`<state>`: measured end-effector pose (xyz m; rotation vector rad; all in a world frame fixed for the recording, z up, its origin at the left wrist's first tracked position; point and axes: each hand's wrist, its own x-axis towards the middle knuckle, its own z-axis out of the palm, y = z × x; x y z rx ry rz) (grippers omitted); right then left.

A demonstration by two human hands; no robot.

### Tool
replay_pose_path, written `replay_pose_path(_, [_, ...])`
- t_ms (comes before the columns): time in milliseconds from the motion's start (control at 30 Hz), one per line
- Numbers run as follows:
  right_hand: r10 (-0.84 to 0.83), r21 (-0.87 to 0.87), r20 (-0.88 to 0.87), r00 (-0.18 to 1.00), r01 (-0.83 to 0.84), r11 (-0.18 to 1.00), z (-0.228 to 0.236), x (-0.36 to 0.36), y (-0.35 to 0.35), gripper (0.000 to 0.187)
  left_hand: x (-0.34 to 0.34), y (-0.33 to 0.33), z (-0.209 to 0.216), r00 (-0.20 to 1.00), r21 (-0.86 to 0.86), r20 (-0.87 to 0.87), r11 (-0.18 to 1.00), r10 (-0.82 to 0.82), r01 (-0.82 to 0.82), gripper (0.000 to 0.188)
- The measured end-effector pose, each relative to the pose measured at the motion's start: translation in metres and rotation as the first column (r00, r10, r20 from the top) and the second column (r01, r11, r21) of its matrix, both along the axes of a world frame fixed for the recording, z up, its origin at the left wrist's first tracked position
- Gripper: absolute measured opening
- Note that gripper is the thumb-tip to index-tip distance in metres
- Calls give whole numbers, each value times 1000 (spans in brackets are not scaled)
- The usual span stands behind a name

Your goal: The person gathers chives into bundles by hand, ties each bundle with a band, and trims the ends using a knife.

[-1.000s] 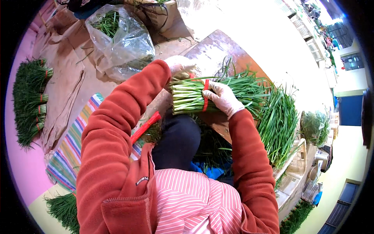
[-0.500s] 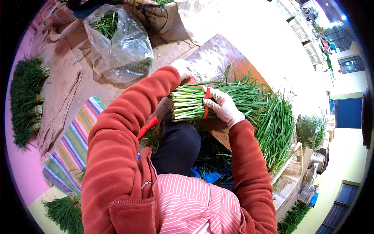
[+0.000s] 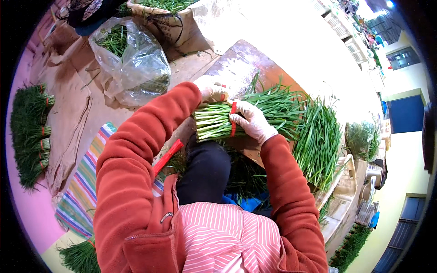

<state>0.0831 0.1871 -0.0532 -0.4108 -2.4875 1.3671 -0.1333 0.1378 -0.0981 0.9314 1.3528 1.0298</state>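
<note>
A bunch of green leafy stalks, likely garlic chives (image 3: pixel 214 122), lies sideways before me with its pale cut ends to the left. Red tape (image 3: pixel 233 119) runs across its stalks. My right hand (image 3: pixel 252 122), in a white glove, grips the bunch beside the tape, thumb near the band. Just beyond the stalks' upper edge, my gloved left hand (image 3: pixel 211 88) is closed, with a bit of red tape showing at its fingers. Part of that hand's grip is hidden. Under the bunch is a brown board (image 3: pixel 273 68). A loose heap of the same greens (image 3: pixel 320 143) lies to the right.
A clear plastic bag of greens (image 3: pixel 132 63) stands at the far left, near a crate (image 3: pixel 175 27). Tied dark-green bunches (image 3: pixel 29 136) line the left edge. A red strip (image 3: pixel 167 157) is by my left arm, a striped cloth (image 3: pixel 86 186) beyond. A crate (image 3: pixel 339 193) sits right.
My left hand has come closer to the tape on the bunch. My right hand keeps its grip. The whole view has shifted slightly.
</note>
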Motion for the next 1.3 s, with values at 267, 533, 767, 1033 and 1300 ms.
replay_pose_path(267, [-32, 29, 135, 990, 28, 999, 0, 2, 0, 14, 24, -20, 8, 997, 86, -77, 996, 25, -18, 23])
replay_pose_path(533, [-214, 94, 202, 956, 198, 976, -10, -2, -1, 24, 51, -26, 3, 999, 270, 10, 962, 31, -33, 9])
replay_pose_path(767, [-189, -18, 298, 936, 203, 979, -22, -7, 8, 25, 35, -33, 24, 948, 208, -245, 944, -202, 255, 27])
replay_pose_path(1033, [-233, 143, 488, 841, 186, 972, 2, -18, 8, 29, 41, -30, 11, 984, 173, -161, 980, -70, 98, 21])
replay_pose_path(1300, [-409, 309, 277, 869, 322, 895, 44, -17, 24, 23, 23, -27, 0, 958, 0, 277, 997, 71, -74, 21])
